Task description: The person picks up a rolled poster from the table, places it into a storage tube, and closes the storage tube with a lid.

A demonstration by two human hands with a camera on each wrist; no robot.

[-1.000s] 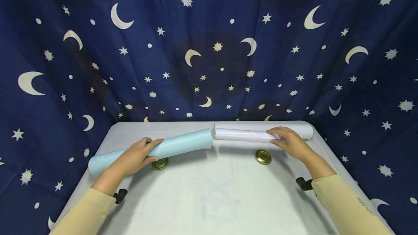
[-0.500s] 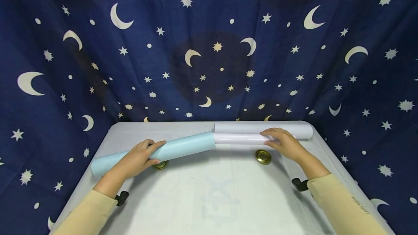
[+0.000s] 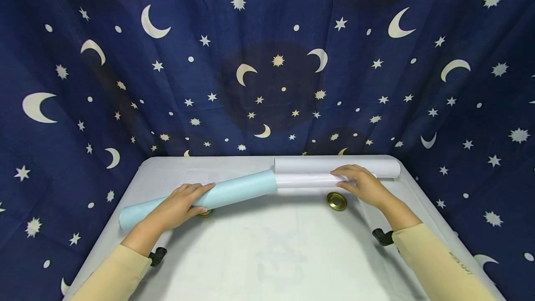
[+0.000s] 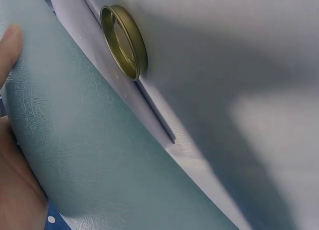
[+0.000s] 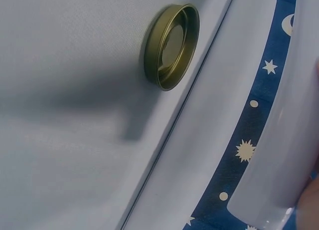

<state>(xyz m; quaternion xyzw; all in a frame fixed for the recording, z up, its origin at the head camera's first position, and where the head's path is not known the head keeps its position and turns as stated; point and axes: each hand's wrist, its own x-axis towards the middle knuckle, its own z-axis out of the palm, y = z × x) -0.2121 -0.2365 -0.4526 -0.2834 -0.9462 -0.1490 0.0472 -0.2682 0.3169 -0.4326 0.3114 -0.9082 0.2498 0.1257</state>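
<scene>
My left hand (image 3: 177, 206) grips a light blue rolled sheet (image 3: 238, 189) from above, thumb at its near side. The roll slants up to the right over the white table; in the left wrist view its blue surface (image 4: 94, 125) looks creased, like leather. A thinner, glossy white roll (image 3: 307, 180) is pinched near its right end by my right hand (image 3: 363, 187). Its left end meets the blue roll's right end and is hidden there. At the right wrist, the glossy roll's free end (image 5: 269, 180) shows beside part of the hand (image 5: 310, 205).
A thicker white roll (image 3: 334, 165) lies along the table's (image 3: 271, 245) back edge. One gold lid (image 3: 336, 201) sits at the right; another gold lid (image 4: 124, 43) is under the blue roll, beside a pale sheet (image 4: 149, 115). A star-patterned curtain (image 3: 267, 59) surrounds the table.
The blue roll and left hand have moved slightly right and nearer. The glossy white roll, first apart from it, has come left and down with my right hand to meet its end.
</scene>
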